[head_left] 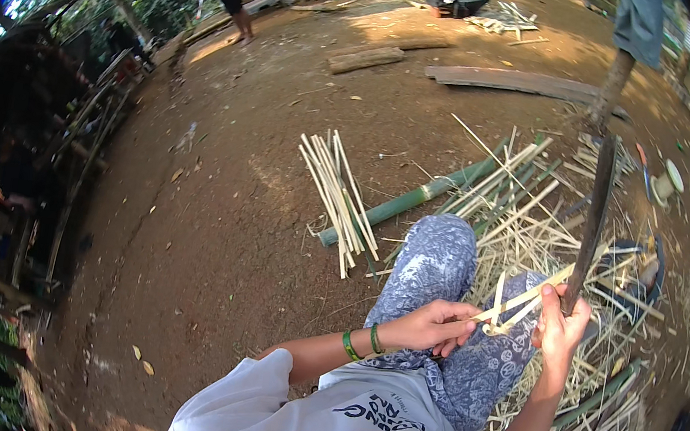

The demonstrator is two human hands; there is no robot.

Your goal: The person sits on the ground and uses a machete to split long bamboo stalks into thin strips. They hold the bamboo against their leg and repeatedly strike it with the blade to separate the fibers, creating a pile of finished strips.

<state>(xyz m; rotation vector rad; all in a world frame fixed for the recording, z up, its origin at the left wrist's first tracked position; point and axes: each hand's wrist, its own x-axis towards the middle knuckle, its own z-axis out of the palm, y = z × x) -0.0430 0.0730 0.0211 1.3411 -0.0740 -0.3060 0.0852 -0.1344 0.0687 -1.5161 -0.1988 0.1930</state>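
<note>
Head view: left hand [445, 326], fingers clamped on pale strips [521, 300]; right hand [560, 326], fingers closed round one blade [598, 212]; two bracelets [350, 345]

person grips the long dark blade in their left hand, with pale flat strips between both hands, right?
One slip: the head view shows the long dark blade in the right hand, not the left hand. Pale flat strips are between both hands.

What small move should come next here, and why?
Probably a gentle pull on the pale strip with the left hand, drawing it past the long dark blade: the strip spans both hands, and the right hand holds the blade upright right beside it.
</note>
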